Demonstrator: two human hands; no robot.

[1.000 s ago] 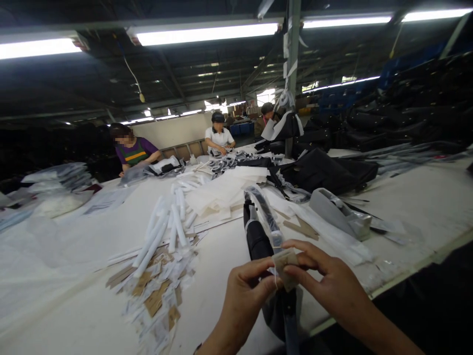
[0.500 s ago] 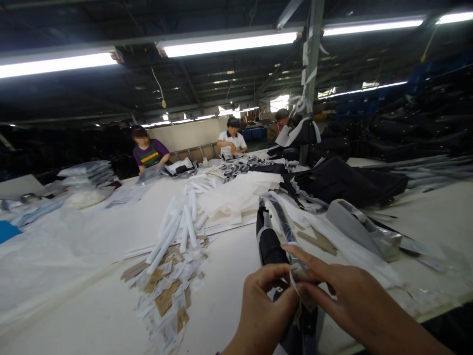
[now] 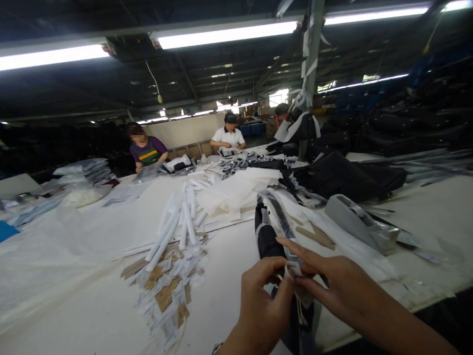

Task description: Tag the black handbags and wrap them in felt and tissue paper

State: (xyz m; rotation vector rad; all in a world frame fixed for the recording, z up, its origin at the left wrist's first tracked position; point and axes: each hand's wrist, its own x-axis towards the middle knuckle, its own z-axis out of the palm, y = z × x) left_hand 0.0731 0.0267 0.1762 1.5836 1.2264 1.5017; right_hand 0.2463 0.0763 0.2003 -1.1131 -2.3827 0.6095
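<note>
A black bag (image 3: 268,240) lies lengthwise on the table in front of me, its strap (image 3: 280,212) wrapped in clear plastic. Over the bag, my left hand (image 3: 263,296) pinches a pale tag string (image 3: 300,308) between thumb and forefinger. From the other side my right hand (image 3: 328,281) closes on the same string, its forefinger stretched along the wrapped strap. The two hands' fingertips nearly meet there. Part of a tag seems to hang below the string, mostly hidden by my fingers.
Left of the bag lie loose tags (image 3: 168,293) and white foam-like tubes (image 3: 166,236). White sheets (image 3: 236,192) are piled beyond. Black fabric (image 3: 343,177) and a grey plastic-wrapped piece (image 3: 354,222) lie right. Several people sit across the table (image 3: 92,296); a post (image 3: 314,54) rises behind.
The string between my fingertips now shows as a small loop, with its ends dangling lower. Both hands stay over the bag. The view has shifted slightly.
</note>
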